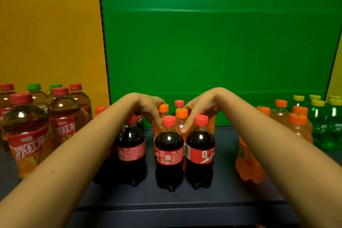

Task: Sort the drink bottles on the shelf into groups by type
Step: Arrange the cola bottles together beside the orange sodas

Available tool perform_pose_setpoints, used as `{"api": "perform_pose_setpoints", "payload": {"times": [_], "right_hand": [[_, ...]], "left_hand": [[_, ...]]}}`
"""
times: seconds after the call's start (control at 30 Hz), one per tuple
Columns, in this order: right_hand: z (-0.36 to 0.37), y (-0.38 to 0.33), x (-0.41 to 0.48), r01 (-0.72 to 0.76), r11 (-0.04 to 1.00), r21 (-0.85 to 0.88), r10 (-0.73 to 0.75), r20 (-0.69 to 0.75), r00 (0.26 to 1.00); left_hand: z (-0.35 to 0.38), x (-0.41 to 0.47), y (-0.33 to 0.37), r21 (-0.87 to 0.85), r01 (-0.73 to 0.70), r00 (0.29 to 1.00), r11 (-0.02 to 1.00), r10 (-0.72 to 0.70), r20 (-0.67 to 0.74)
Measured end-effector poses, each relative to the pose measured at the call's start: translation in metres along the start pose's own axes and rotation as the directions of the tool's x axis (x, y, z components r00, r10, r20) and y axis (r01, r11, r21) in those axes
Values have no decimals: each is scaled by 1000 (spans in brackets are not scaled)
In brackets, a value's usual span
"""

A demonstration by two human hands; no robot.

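Note:
Three cola bottles with red caps stand at the shelf's front middle: one on the left (131,152), one in the centre (168,153), one on the right (200,152). Just behind them stand orange soda bottles. My left hand (150,109) reaches over the left cola and grips the orange soda bottle with the cap at the left (163,107). My right hand (201,107) curls down from the right, its fingertips on the neck of the orange soda bottle in the middle (181,116). Another red cap (179,103) shows farther back.
Iced tea bottles with red labels (27,135) and green-capped ones (34,90) crowd the left. Orange sodas (299,126) and one partly under my right forearm (248,161) stand at the right, then green sodas with yellow caps (322,122). The dark shelf edge (185,205) runs along the front.

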State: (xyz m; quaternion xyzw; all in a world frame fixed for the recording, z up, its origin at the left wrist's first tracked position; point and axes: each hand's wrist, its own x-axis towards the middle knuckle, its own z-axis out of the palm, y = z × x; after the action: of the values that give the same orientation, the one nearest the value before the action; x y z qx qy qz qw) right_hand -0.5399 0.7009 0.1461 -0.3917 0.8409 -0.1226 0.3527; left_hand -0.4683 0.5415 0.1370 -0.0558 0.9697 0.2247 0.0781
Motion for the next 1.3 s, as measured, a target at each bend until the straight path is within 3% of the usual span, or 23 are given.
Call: {"api": "perform_pose_setpoints", "payload": {"times": [0.27, 0.43, 0.57, 0.7, 0.8, 0.93, 1.1, 1.17, 1.3], "right_hand": [[5, -1, 4, 121, 989, -81, -124, -23, 992], [0, 6, -5, 157, 984, -88, -174, -243, 954], [-6, 12, -20, 274, 961, 26, -237, -426, 873], [-2, 12, -26, 448, 881, 151, -261, -635, 727], [5, 6, -24, 571, 801, 178, -221, -799, 559], [7, 0, -28, 642, 765, 47, -164, -950, 265], [7, 1, -66, 710, 700, -78, -115, -993, 4], [8, 9, -85, 738, 666, -106, -88, -994, -63], [16, 36, -123, 755, 647, -110, -62, -994, -92]], "left_hand": [[0, -3, -1, 53, -10, 1000, 999, 11, -29], [-4, -9, -3, -22, -56, 987, 998, 52, -152], [-11, -14, -4, -194, -202, 936, 960, 131, -328], [-11, -20, -2, -332, -389, 822, 859, 161, -546], [-8, -19, 4, -358, -531, 691, 768, 149, -707], [-5, -18, 19, -234, -655, 465, 719, 140, -874], [-19, -32, 58, -98, -808, 254, 581, 193, -948], [-23, -40, 75, -53, -842, 189, 538, 201, -961], [-9, -55, 114, -45, -879, 143, 474, 173, -975]]}}
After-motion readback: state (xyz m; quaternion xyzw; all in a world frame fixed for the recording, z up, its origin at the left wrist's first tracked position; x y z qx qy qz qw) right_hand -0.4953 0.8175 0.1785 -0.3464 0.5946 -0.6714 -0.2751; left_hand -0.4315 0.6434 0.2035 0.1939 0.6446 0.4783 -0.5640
